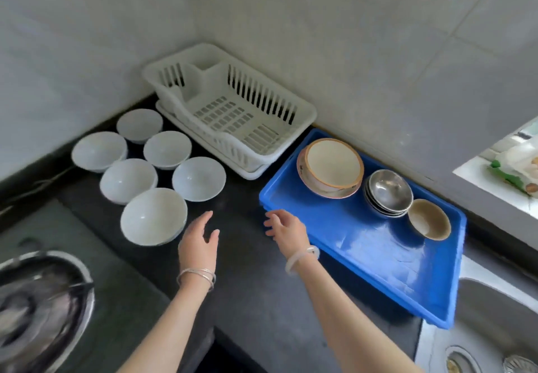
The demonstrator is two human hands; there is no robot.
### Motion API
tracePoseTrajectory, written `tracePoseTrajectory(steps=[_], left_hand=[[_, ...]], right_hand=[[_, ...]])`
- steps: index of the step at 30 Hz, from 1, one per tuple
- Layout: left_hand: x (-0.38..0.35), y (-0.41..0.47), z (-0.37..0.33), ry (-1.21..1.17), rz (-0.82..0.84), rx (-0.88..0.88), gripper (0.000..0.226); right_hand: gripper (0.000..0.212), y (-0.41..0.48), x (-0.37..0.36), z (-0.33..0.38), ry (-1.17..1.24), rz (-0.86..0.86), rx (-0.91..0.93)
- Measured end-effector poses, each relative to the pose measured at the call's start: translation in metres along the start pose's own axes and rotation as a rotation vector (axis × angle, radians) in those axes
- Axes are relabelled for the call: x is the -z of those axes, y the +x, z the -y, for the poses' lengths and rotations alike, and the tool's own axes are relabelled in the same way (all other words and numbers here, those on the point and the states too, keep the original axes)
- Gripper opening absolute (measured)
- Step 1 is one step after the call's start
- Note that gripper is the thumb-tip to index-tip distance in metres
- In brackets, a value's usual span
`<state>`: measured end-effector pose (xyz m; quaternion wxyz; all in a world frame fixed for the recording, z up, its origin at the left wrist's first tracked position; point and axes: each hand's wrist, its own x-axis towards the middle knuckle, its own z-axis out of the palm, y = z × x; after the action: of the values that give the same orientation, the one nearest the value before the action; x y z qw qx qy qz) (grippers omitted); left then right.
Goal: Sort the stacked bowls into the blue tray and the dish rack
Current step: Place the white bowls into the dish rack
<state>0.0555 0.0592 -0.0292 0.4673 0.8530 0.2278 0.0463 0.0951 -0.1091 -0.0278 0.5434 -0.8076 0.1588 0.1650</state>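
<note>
Several white bowls stand spread out on the dark counter at the left, each upright. An empty white dish rack sits in the corner behind them. To its right lies the blue tray, holding a stack of cream bowls with pink rims, a stack of steel bowls and a brown bowl. My left hand hovers open beside the nearest white bowl. My right hand hovers open at the tray's near left corner. Neither holds anything.
A steel wok sits on the stove at the lower left. A steel sink lies at the lower right, under the tray's end. Tiled walls close the corner behind the rack. A window sill with packets is at the far right.
</note>
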Motion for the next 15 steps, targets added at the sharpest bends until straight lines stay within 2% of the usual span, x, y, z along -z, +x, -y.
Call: tracePoseTrajectory(steps=[2, 4, 7, 10, 15], left_hand=[[0.030, 0.009, 0.028, 0.048, -0.154, 0.047, 0.042], [0.041, 0.014, 0.042, 0.091, -0.256, 0.069, 0.044], [0.061, 0.022, 0.067, 0.059, -0.332, 0.159, 0.048], [0.071, 0.030, 0.081, -0.070, -0.311, 0.258, 0.057], [0.079, 0.037, 0.082, -0.461, -0.227, 0.428, 0.071]], right_hand=[[0.024, 0.011, -0.042, 0.017, -0.078, 0.099, -0.017], [0.033, 0.027, -0.060, 0.029, -0.119, 0.126, -0.035], [0.047, 0.048, -0.096, 0.048, -0.178, 0.149, -0.088], [0.047, 0.065, -0.119, 0.058, -0.184, 0.155, -0.131], [0.032, 0.083, -0.138, 0.063, 0.120, 0.134, -0.283]])
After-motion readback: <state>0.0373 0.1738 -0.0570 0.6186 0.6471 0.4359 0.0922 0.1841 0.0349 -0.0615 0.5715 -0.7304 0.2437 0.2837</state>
